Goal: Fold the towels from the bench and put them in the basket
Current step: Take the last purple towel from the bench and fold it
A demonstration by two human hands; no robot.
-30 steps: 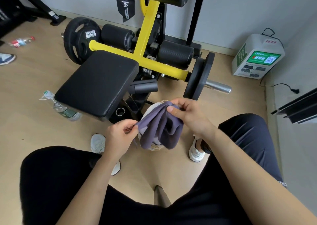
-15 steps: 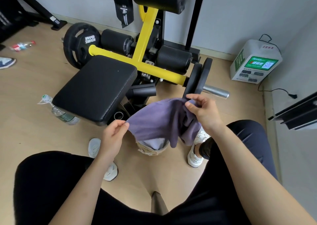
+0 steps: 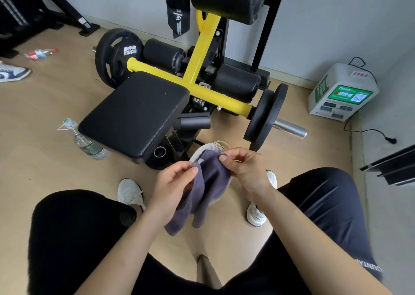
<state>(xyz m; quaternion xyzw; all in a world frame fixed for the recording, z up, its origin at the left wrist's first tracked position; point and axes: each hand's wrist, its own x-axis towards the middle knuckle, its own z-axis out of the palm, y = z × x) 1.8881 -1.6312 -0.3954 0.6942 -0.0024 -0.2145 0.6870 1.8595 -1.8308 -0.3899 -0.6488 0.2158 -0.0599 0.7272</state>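
our left hand (image 3: 173, 182) and right hand (image 3: 244, 169) each pinch the top edge of the one grey-purple towel (image 3: 202, 195). spread wide half a second ago, it now hangs doubled between hands drawn close, over the one basket (image 3: 203, 149) just near of the bench (image 3: 134, 112). two bottles lie left: a near bottle (image 3: 87, 144), a far bottle (image 3: 40, 53).

A towel (image 3: 202, 189) is pinched at its top edge by the left hand (image 3: 173, 182) and the right hand (image 3: 243, 170), which are held close side by side over a basket (image 3: 197, 154). The basket is set on the floor (image 3: 45, 182) between two shoes (image 3: 130, 192), just before the near end of the bench (image 3: 134, 112). A water bottle (image 3: 88, 145) is laid on the floor just left of the bench. A weight plate (image 3: 265, 115) is mounted right of the bench, and a box (image 3: 341, 92) is placed farther right, near the wall (image 3: 336, 25).
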